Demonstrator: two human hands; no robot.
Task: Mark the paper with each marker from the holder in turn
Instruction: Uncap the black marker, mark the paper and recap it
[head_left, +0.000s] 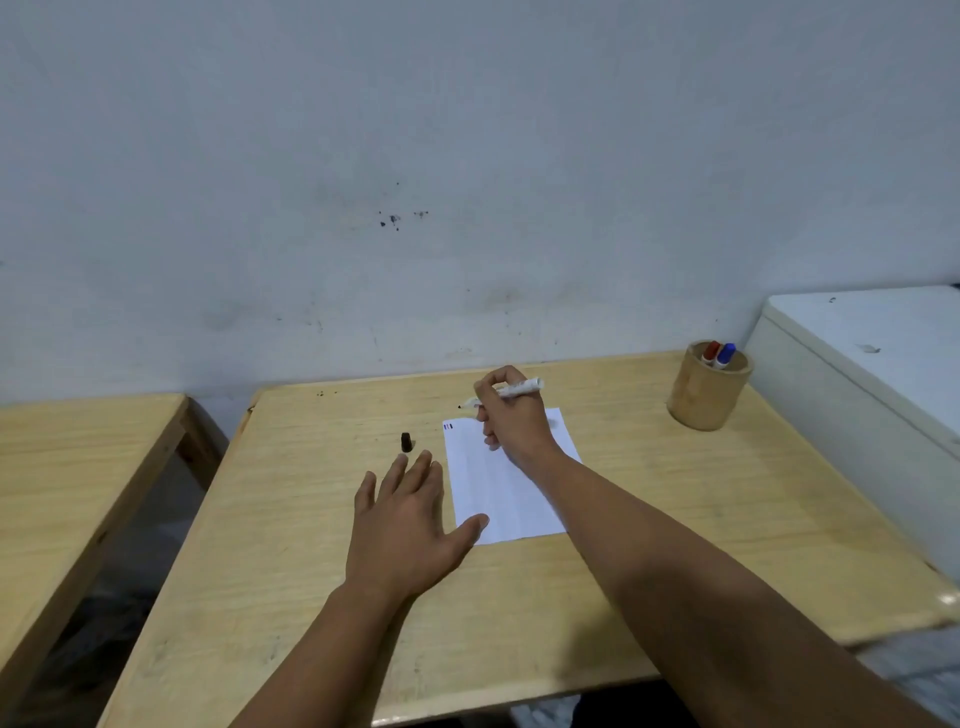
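Note:
A white sheet of paper (511, 499) lies on the wooden table (291, 519), with small coloured marks (448, 426) at its top left corner. My right hand (511, 415) is shut on a white marker (519, 388), uncapped, its dark tip pointing left just beyond the paper's top edge. The marker's black cap (407, 442) lies on the table left of the paper. My left hand (408, 525) rests flat and open, fingertips just short of the cap and thumb on the paper's lower left corner. A round wooden holder (706, 395) at the far right holds a red-capped marker (710, 352) and a blue-capped marker (725, 355).
A second wooden table (78, 457) stands to the left across a gap. A white box-like cabinet (872, 374) sits against the table's right side. A stained grey wall rises directly behind the table.

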